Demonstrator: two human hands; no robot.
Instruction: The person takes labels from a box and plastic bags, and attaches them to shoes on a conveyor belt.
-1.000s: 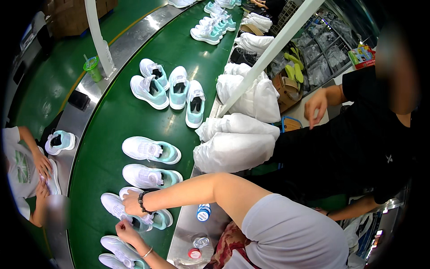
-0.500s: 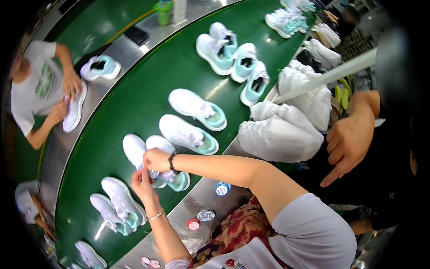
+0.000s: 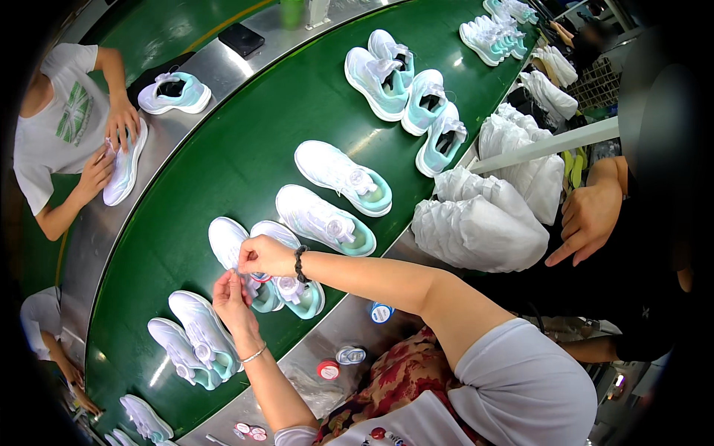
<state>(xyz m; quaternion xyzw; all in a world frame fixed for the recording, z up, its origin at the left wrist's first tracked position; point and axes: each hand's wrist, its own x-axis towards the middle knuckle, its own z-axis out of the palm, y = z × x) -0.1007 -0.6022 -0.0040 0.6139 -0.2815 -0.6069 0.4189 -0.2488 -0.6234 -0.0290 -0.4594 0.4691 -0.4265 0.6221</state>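
Pinching a white sneaker (image 3: 236,256) on the green belt (image 3: 223,149), both hands' grip clamped: left hand (image 3: 232,301), right hand (image 3: 266,256).

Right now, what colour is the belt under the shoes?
Dark green belt, clearest in the head view.

Your left hand (image 3: 234,301) and right hand (image 3: 264,255) meet over the nearer pair of white mesh sneakers with mint soles (image 3: 256,262), which lies on the green curved conveyor belt (image 3: 245,149). Just left of your left hand lies another white sneaker pair (image 3: 195,336). Behind your right hand two single white sneakers (image 3: 326,220) lie one behind the other, and farther back sits a cluster of four sneakers (image 3: 407,93). Between you and the belt runs the steel rim (image 3: 338,327), carrying three small round containers (image 3: 349,355). To your right, off the belt, white stuffed bags (image 3: 476,227) are piled. Across the belt, on your far left, another person's hands (image 3: 111,145) rest on a sneaker on the far steel ledge (image 3: 216,70).
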